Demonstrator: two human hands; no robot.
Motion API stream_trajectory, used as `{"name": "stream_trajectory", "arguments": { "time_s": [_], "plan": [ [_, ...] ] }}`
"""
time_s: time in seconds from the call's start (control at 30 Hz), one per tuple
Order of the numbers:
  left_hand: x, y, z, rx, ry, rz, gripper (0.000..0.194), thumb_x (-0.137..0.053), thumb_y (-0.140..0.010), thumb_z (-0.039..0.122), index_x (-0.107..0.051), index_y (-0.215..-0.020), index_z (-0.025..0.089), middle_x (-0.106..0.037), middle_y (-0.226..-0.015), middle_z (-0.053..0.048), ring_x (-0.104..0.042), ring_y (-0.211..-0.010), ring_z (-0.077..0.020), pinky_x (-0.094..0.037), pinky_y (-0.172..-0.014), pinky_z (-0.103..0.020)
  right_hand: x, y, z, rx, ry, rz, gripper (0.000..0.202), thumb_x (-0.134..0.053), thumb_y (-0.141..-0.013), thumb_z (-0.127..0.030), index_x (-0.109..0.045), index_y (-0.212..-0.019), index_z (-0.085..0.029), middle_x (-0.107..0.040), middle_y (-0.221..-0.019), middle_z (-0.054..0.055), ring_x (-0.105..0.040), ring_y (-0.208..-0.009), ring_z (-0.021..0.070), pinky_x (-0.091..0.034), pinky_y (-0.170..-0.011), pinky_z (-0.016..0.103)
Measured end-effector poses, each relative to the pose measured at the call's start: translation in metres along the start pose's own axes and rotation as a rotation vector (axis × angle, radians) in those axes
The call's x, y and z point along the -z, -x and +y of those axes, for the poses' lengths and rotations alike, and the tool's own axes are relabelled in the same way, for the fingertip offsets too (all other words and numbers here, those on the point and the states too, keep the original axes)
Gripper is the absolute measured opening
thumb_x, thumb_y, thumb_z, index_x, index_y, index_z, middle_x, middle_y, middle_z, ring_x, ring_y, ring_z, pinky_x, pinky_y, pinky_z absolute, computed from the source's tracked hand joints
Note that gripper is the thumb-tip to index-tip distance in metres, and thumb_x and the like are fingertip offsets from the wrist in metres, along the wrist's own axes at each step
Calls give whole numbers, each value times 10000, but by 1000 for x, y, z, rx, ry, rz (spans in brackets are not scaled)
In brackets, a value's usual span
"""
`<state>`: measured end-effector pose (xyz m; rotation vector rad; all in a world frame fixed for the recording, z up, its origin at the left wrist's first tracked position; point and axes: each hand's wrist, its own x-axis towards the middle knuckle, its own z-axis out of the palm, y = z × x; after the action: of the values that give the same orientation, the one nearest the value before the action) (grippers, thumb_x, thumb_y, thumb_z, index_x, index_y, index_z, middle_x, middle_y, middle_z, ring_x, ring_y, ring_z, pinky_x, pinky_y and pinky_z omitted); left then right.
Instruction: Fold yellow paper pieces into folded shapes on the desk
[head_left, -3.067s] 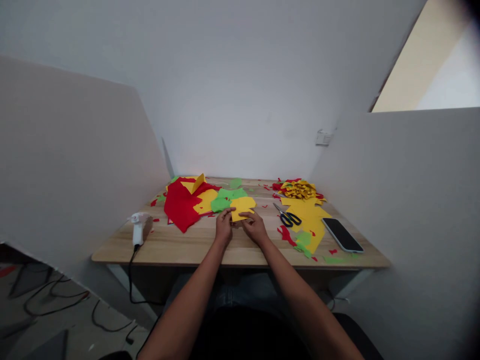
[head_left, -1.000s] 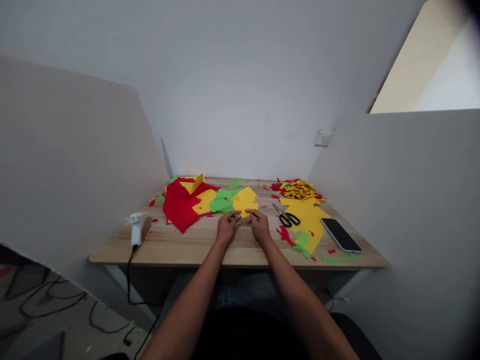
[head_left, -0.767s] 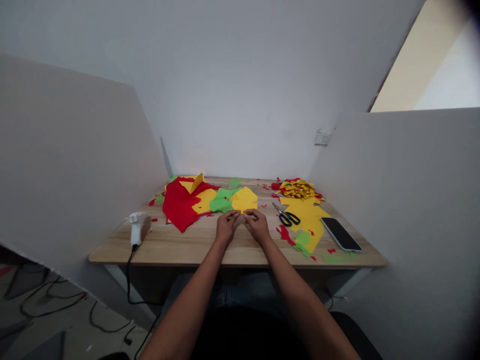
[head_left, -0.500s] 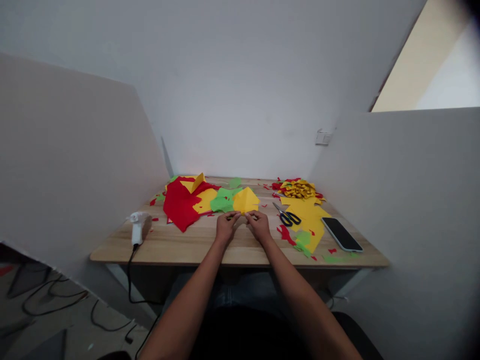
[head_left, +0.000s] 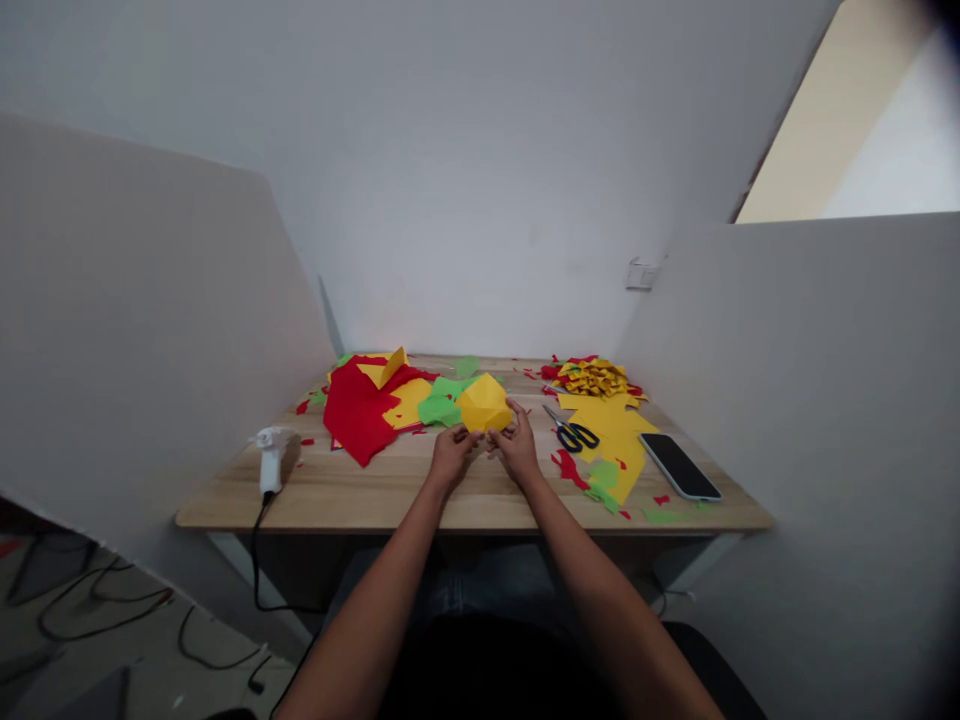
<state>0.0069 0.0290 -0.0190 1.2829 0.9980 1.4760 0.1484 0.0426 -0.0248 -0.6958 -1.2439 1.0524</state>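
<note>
A creased yellow paper piece (head_left: 484,404) is held up between my two hands near the middle of the table. My left hand (head_left: 453,452) pinches its lower left edge. At the lower right edge, my right hand (head_left: 514,442) grips it, with one finger reaching up along the side. Just behind and left of it lies green paper (head_left: 441,402). Black-handled scissors (head_left: 574,434) rest to the right of my right hand, partly over cut yellow paper (head_left: 616,432).
Red paper (head_left: 358,412) and yellow sheets lie at the left. A white corded tool (head_left: 270,466) stands near the left edge. At the right are a phone (head_left: 679,466), small scraps and a yellow ruffled pile (head_left: 594,378). Partitions flank the table (head_left: 360,510).
The yellow paper has tilted and moved slightly left, showing a rounder face. My right hand's fingers have spread up along its right side. The view has shifted a little.
</note>
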Motion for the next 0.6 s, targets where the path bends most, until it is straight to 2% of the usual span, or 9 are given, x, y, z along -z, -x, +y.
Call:
{"name": "stream_trajectory", "arguments": {
  "time_s": [0.17,0.23,0.3,0.37,0.43,0.5,0.6],
  "plan": [
    [2,0,-1,-44,-27,108,284,-763,-612,391,-654,-657,133,-598,-565,6,-483,-530,-106,-365,-532,-233,-3,1,-3,-21,37,-7,844,-673,-694,-288,-248,-1421,-230,-637,-848,3,-607,-561,124,-543,-507,250],
    [2,0,-1,-50,-18,141,284,-767,-604,386,-653,-664,133,-586,-558,15,-467,-524,-99,-356,-526,-228,-3,1,-3,1,65,39,868,-689,-676,-301,-248,-1421,-249,-631,-868,-7,-591,-558,110,-516,-469,216],
    [2,0,-1,-50,-6,149,286,-772,-600,380,-644,-665,134,-579,-559,21,-466,-529,-96,-352,-529,-224,-2,2,-2,20,96,96,808,-694,-677,-324,-315,-1386,-250,-624,-854,-22,-560,-536,90,-471,-427,181],
    [2,-1,-2,-48,27,141,286,-786,-588,360,-616,-646,137,-569,-557,30,-470,-530,-90,-351,-530,-219,-1,2,-2,-8,126,88,624,-681,-706,-373,-462,-1266,-206,-608,-757,-38,-514,-476,79,-415,-384,166],
    [2,-1,-3,-46,72,121,286,-799,-573,328,-597,-643,138,-560,-555,40,-471,-522,-80,-350,-528,-210,0,3,0,-83,147,24,407,-650,-737,-438,-592,-1018,-150,-575,-626,-42,-470,-415,79,-360,-350,172],
    [1,-2,-3,-45,101,101,288,-806,-562,307,-609,-682,135,-564,-563,43,-474,-517,-73,-354,-528,-204,-1,4,2,-157,167,-34,355,-641,-734,-486,-603,-787,-137,-548,-539,-34,-449,-382,84,-331,-339,187],
    [1,-1,-2,-32,92,68,307,-805,-562,309,-641,-751,130,-589,-582,28,-489,-522,-79,-378,-535,-207,-1,4,4,-194,162,-37,371,-664,-701,-510,-575,-683,-150,-555,-518,-25,-451,-378,91,-344,-354,205]
  ]
}}
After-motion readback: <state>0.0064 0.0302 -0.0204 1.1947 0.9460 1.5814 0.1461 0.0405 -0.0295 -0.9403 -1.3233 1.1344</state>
